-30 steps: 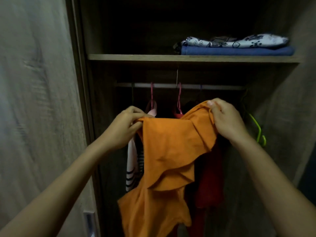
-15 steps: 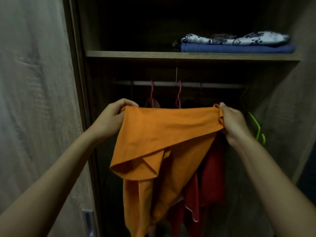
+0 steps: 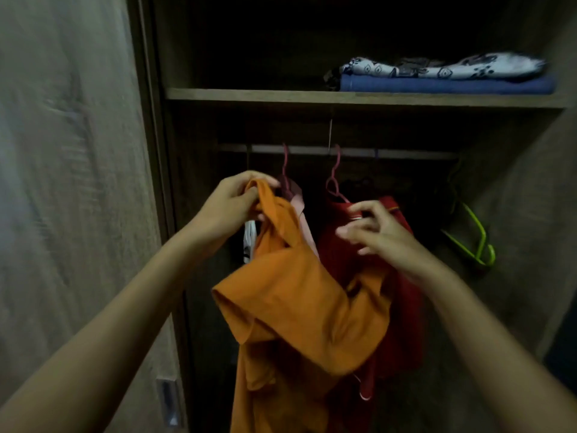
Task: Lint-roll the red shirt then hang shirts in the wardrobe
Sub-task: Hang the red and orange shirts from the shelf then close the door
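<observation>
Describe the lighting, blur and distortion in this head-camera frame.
Head view: dim overall, with the wardrobe's upper compartment nearly black. The right hand is motion-blurred at the fingers, while the left hand gripping the orange shirt is sharper. Wide-angle distortion bows the shelf and door edges.

An orange shirt fills the centre, with a red shirt at its 3 o'clock on a pink hanger and a white garment with dark stripes peeking out at its 10 o'clock. A lime-green hanger shows at 3 o'clock of the red shirt. At 1 o'clock on the brown wood-grain shelf lies a white cloth with a dark print over a folded blue cloth.
</observation>
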The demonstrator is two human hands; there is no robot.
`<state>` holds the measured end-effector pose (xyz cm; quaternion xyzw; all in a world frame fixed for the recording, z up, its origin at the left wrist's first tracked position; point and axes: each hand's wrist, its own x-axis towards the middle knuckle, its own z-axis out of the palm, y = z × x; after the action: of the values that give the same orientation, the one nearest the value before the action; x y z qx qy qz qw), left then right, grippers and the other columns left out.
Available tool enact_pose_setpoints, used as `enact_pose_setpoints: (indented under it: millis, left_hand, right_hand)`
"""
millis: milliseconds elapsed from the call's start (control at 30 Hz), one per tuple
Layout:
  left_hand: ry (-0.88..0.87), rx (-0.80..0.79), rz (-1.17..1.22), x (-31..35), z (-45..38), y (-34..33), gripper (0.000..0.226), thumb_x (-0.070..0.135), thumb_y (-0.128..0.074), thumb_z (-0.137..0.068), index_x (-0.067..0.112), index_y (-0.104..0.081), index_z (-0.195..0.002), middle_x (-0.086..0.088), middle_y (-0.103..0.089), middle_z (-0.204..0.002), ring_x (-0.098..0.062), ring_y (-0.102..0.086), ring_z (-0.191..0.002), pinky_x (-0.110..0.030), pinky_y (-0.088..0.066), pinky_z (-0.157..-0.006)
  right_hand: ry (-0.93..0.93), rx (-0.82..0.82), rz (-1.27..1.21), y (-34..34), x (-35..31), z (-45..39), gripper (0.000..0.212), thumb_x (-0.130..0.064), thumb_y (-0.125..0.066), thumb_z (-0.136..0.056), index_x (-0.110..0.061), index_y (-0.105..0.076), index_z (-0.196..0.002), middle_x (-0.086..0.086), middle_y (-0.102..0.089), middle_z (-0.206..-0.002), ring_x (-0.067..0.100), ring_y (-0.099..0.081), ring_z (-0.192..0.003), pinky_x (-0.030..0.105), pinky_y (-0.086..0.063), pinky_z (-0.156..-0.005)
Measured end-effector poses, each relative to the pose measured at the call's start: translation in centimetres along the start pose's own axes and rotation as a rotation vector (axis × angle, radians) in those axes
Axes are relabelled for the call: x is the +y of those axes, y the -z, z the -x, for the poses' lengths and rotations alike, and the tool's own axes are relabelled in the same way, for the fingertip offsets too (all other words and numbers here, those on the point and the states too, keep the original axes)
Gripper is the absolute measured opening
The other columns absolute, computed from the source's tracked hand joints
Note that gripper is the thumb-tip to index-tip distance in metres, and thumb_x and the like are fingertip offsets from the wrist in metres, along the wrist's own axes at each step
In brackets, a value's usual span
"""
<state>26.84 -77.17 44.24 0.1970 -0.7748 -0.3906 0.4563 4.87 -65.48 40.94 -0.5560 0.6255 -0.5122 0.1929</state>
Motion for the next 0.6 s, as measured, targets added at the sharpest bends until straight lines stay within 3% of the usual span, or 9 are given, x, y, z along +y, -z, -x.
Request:
enact_pose_setpoints:
  millis: [67, 133, 233, 300, 367, 433, 500, 600]
  left_hand:
    - [-0.048, -0.044, 0.012, 1.0, -0.4, -0.9, 0.025, 0.008, -0.038, -0.101, 0.004, -0.059, -0.112, -0.003, -0.061, -0.074, -0.012, -0.060, -0.063, -0.024, -0.054, -0.063]
    - [-0.088, -0.100, -0.008, 1.6, -0.7, -1.7, 0.024, 0.010, -0.038, -0.101, 0.005, -0.058, -0.114, -0.008, -0.064, -0.080, -0.017, -0.064, -0.070, -0.029, -0.056, -0.067]
    - [-0.123, -0.160, -0.035, 1.7, -0.4, -2.6, 0.022, 0.008, -0.042, -0.100, 0.007, -0.060, -0.113, -0.006, -0.066, -0.089, -0.014, -0.067, -0.077, -0.021, -0.055, -0.067]
    - [-0.131, -0.175, -0.025, 1.2, 0.3, -2.6, 0.023, 0.008, -0.049, -0.097, 0.008, -0.059, -0.118, -0.003, -0.064, -0.101, -0.010, -0.067, -0.087, -0.018, -0.055, -0.072]
    - [-0.121, -0.145, -0.055, -0.2, 1.1, -2.0, 0.035, 0.013, -0.056, -0.094, 0.016, -0.051, -0.129, 0.007, -0.057, -0.116, -0.002, -0.063, -0.099, -0.017, -0.055, -0.079]
    - [-0.074, -0.073, -0.117, -2.3, 2.3, -1.4, 0.050, 0.024, -0.063, -0.090, 0.025, -0.042, -0.136, 0.014, -0.047, -0.125, 0.004, -0.061, -0.100, -0.013, -0.054, -0.079]
    - [-0.030, -0.025, -0.200, -4.7, 4.1, -1.2, 0.055, 0.039, -0.066, -0.085, 0.028, -0.041, -0.132, 0.016, -0.045, -0.124, 0.006, -0.059, -0.097, -0.013, -0.052, -0.073]
    - [0.046, -0.054, -0.331, -8.1, 7.1, -1.9, 0.066, 0.067, -0.066, -0.070, 0.031, -0.045, -0.122, 0.013, -0.050, -0.115, -0.001, -0.057, -0.094, -0.016, -0.049, -0.071]
  right_hand:
    - [0.041, -0.232, 0.051, -2.0, -0.5, 0.6, 0.054, -0.034, -0.072, -0.082, -0.037, -0.045, -0.128, -0.013, -0.064, -0.110, 0.002, -0.066, -0.095, 0.024, -0.054, -0.073]
    - [0.085, -0.333, 0.033, -4.1, -0.4, 0.6, 0.050, -0.034, -0.073, -0.082, -0.048, -0.045, -0.121, -0.024, -0.060, -0.110, -0.008, -0.062, -0.095, 0.016, -0.051, -0.078]
    - [0.191, -0.162, 0.012, -6.1, 0.4, -0.2, 0.028, -0.031, -0.065, -0.089, -0.050, -0.052, -0.106, -0.035, -0.054, -0.107, -0.021, -0.052, -0.098, 0.008, -0.045, -0.089]
    - [0.194, -0.032, 0.021, -6.3, 0.5, -0.7, 0.011, -0.031, -0.059, -0.093, -0.037, -0.061, -0.103, -0.025, -0.061, -0.098, -0.013, -0.056, -0.094, 0.007, -0.045, -0.080]
    - [0.131, 0.039, -0.029, -6.2, 0.7, -1.1, 0.012, -0.038, -0.056, -0.093, -0.035, -0.062, -0.104, -0.021, -0.063, -0.096, -0.006, -0.058, -0.091, 0.014, -0.047, -0.080]
    - [0.038, 0.138, -0.234, -6.1, 0.5, -1.4, 0.006, -0.035, -0.059, -0.093, -0.034, -0.065, -0.093, -0.023, -0.064, -0.094, -0.001, -0.060, -0.091, 0.024, -0.048, -0.089]
    - [-0.100, 0.238, -0.463, -5.9, -0.1, -2.0, 0.008, -0.026, -0.062, -0.091, -0.025, -0.065, -0.084, -0.008, -0.070, -0.098, 0.011, -0.064, -0.091, 0.031, -0.050, -0.090]
    - [-0.200, 0.241, -0.800, -5.2, -1.4, -2.3, 0.008, -0.011, -0.057, -0.094, -0.010, -0.064, -0.093, 0.013, -0.070, -0.105, 0.020, -0.069, -0.085, 0.029, -0.058, -0.074]
